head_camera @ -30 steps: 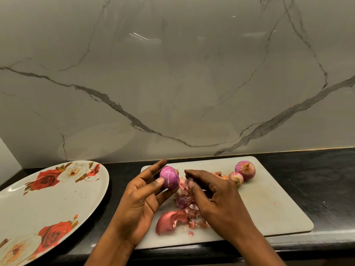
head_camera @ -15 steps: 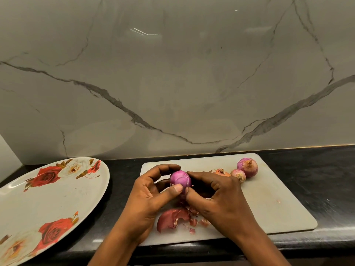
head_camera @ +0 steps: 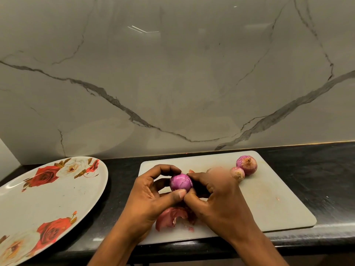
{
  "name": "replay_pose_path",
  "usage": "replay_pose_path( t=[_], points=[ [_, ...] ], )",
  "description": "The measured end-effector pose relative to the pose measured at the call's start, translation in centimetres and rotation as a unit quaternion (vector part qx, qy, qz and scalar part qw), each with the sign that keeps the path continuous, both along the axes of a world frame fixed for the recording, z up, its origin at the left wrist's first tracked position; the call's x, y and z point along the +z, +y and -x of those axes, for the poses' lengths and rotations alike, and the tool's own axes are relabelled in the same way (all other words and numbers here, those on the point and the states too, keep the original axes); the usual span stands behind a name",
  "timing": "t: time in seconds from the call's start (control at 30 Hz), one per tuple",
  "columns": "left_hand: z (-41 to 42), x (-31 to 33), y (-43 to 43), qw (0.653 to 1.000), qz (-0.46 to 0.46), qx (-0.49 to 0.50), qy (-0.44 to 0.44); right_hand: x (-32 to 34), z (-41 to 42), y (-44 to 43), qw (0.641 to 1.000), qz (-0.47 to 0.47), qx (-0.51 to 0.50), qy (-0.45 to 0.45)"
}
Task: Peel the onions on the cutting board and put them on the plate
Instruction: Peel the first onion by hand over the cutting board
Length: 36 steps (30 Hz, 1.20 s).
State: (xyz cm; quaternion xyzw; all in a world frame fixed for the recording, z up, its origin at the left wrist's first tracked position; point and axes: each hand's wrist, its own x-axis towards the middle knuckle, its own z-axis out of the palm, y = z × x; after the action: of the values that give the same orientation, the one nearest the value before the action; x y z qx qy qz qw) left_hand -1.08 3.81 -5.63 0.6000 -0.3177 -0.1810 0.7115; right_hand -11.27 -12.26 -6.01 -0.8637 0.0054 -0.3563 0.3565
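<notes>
A shiny purple onion (head_camera: 181,182) is held just above the grey cutting board (head_camera: 269,200). My left hand (head_camera: 151,196) grips it from the left, thumb under it and fingers curled over its top. My right hand (head_camera: 217,200) pinches its right side with thumb and fingertips. Two unpeeled onions lie at the board's far right: a bigger one (head_camera: 246,165) and a smaller one (head_camera: 238,173) touching it. Loose reddish skins (head_camera: 171,217) lie on the board under my hands. The white plate with red roses (head_camera: 48,198) sits to the left and holds nothing.
The board and plate rest on a black counter (head_camera: 330,185) against a veined marble wall (head_camera: 172,83). The counter's front edge runs just below my wrists. An orange-pink scrap (head_camera: 191,171) shows behind my right hand.
My right hand came up from the skins on the board and took hold of the onion's right side. Both hands with the onion shifted slightly to the right.
</notes>
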Motion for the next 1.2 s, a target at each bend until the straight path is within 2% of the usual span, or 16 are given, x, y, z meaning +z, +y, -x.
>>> replay_pose_path(
  t=[0.13,0.27,0.53,0.67,0.8,0.97,1.2],
  points=[
    [-0.1,0.0,0.1,1.000,0.000,-0.010,0.008,0.1,-0.1,-0.3,1.000,-0.006,-0.016,-0.010],
    [0.0,0.2,0.2,0.999,0.014,-0.020,0.032,0.4,-0.1,-0.6,0.998,-0.054,-0.015,-0.025],
    [-0.2,0.8,0.2,0.985,0.059,-0.066,0.148,0.0,0.0,-0.4,0.994,-0.037,-0.081,-0.062],
    [-0.3,0.9,0.5,0.962,0.118,-0.062,0.237,0.0,0.1,-0.6,0.992,-0.074,-0.081,-0.066],
    [-0.1,0.5,0.1,0.976,0.088,-0.032,0.195,0.0,0.0,-0.1,0.999,-0.040,-0.028,-0.016],
    [-0.2,0.4,0.0,0.982,0.071,-0.015,0.177,0.1,-0.2,-0.2,1.000,-0.022,-0.017,0.012],
    [0.7,0.6,-0.1,0.992,0.038,-0.036,0.113,0.6,0.1,0.0,0.997,-0.058,0.029,0.029]
  ],
)
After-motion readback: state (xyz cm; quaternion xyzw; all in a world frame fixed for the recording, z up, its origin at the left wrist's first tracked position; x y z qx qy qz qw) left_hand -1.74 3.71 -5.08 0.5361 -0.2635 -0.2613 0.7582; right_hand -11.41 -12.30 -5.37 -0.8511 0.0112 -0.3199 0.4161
